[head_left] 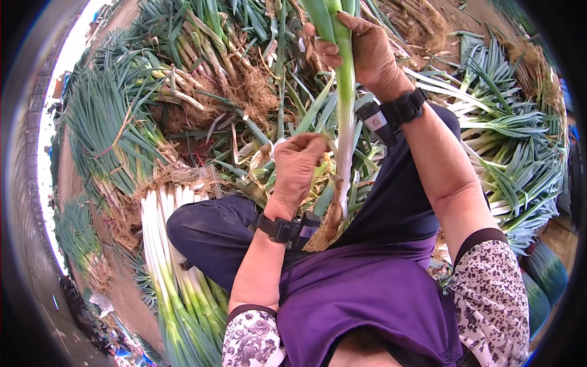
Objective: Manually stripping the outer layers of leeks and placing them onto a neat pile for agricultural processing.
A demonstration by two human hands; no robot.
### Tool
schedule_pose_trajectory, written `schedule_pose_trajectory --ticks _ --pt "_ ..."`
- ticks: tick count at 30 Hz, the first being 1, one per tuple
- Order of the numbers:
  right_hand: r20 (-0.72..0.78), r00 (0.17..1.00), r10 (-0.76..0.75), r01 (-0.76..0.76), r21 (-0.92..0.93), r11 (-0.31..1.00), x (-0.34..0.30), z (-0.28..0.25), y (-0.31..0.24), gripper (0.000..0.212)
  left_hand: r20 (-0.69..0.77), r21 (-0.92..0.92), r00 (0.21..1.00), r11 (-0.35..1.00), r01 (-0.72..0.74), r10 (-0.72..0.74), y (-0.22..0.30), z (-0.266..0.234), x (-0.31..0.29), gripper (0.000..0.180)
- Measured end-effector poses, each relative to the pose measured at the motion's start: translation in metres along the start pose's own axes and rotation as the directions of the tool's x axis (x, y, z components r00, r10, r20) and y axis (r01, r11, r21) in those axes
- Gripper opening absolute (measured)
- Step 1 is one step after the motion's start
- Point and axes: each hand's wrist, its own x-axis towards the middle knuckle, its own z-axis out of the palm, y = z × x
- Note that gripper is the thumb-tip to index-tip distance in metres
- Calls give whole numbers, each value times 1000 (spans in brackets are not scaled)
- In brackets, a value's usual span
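A long green onion (346,122) stands nearly upright over my lap, its white shaft low and its brown roots (327,226) at the bottom. My right hand (367,55) is wrapped round its green upper part. Beside the white shaft, my left hand (298,165) is closed, thumb and fingers pinched on a thin strip of outer skin (332,144) from the stalk. Loose peeled skins and leaves (252,160) lie beneath both hands.
Unpeeled green onions with dry roots lie in bundles (110,122) at the left and far side. Peeled white stalks (165,226) rest by my left knee. Another pile of green onions (513,147) spreads along the right. Wrist straps with small devices (378,122) sit on both wrists.
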Motion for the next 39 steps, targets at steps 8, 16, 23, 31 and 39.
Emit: schedule_pose_trajectory --ticks 8,16,23,31,39 --pt "-341 940 -22 -3 -72 997 -2 11 -7 42 -29 -14 998 998 57 -57 -30 0 -8 20" --pt "-528 803 -277 34 -424 905 7 -7 -20 32 373 801 876 371 -470 305 -62 -34 -50 20" --pt "-541 777 -323 141 -351 926 -5 -67 -69 37 159 894 986 432 -121 -51 -38 -87 -95 23" --pt "-745 528 -408 38 -459 887 12 -26 -62 27 354 821 674 129 -556 649 25 -11 -70 34" --pt "-755 250 -607 79 -608 790 16 2 -68 20 451 872 612 -174 -458 650 9 12 -51 29"
